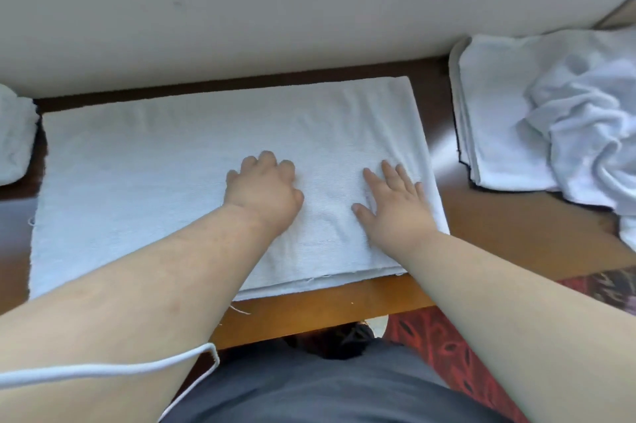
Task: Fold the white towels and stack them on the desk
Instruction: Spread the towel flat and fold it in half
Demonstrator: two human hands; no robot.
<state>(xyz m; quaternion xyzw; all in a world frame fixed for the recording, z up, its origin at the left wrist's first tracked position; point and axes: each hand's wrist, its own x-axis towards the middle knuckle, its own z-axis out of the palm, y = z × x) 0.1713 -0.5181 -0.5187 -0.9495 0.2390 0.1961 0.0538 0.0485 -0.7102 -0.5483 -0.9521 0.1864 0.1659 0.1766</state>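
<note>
Both my hands rest on the folded towel [172, 181] that lies on the desk [516, 233] in front of me. My left hand [263, 193] is near the middle of it, my right hand [392, 205] beside it, closer to the right edge. Further right of my right hand, apart from this towel, is a stack of towels [492, 119] with a crumpled towel [592, 133] on it. Far left of my left hand lies another towel [13, 137]. Behind everything stands the wall [309, 9].

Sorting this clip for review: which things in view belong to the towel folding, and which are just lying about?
Job: flat towel under left hand and right hand; folded stack; crumpled towels; white cloth at left edge; desk.
Lying about: white cord; red patterned carpet.
</note>
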